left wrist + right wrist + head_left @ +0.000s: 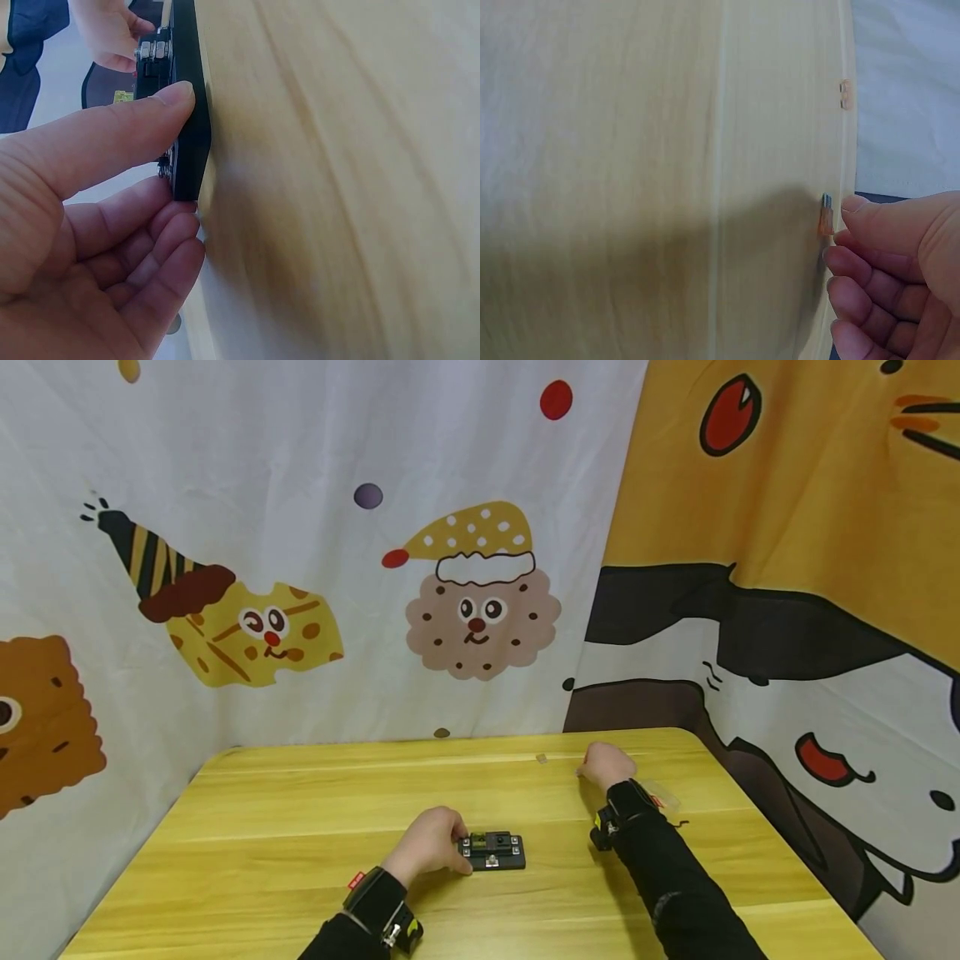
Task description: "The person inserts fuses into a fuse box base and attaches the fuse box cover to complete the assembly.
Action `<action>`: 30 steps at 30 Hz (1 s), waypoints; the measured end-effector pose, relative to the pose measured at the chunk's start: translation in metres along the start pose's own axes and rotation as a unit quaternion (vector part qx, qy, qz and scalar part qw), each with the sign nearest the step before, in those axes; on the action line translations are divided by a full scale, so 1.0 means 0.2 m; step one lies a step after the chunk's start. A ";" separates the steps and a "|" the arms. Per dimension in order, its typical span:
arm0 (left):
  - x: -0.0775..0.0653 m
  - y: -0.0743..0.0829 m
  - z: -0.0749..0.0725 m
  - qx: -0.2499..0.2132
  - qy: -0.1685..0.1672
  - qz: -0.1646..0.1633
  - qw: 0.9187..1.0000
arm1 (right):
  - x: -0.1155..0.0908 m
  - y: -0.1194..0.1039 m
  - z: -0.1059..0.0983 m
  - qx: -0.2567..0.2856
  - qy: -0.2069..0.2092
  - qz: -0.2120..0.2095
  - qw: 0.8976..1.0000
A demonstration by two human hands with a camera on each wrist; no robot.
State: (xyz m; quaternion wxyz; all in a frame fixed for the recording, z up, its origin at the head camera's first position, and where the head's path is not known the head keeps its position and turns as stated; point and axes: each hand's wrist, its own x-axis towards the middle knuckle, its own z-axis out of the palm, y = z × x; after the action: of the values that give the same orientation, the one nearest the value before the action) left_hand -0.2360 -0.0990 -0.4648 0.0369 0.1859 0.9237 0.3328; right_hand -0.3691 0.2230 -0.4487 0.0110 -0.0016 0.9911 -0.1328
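Observation:
A small black fuse block with metal screws lies on the yellow wooden table, near the front middle. My left hand grips its left end, the thumb pressed on the block and the fingers curled along its edge. Farther back on the right, my right hand reaches down to the tabletop. In the right wrist view its thumb and forefinger tips pinch a tiny orange fuse standing on the wood.
A second small pale-orange piece lies on the table left of my right hand. A clear plastic wrapper lies by my right wrist. Cartoon-print curtains enclose the table at the back and right.

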 end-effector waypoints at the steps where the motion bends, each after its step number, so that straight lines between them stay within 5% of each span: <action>1: 0.00 0.00 0.00 0.000 0.000 -0.001 1.000 | 0.00 0.00 0.00 0.000 -0.002 0.005 1.000; 19: 0.00 0.00 0.01 0.008 0.002 0.003 1.000 | 0.01 -0.01 0.07 -0.004 0.007 0.017 1.000; 30: 0.00 0.00 0.00 0.002 -0.001 -0.004 1.000 | -0.01 -0.02 0.06 0.001 0.031 -0.017 0.999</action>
State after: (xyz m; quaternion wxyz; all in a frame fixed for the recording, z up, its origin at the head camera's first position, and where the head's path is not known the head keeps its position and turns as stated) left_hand -0.2357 -0.0981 -0.4649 0.0387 0.1825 0.9252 0.3304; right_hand -0.3674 0.2168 -0.4600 -0.0220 -0.0144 0.9906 -0.1342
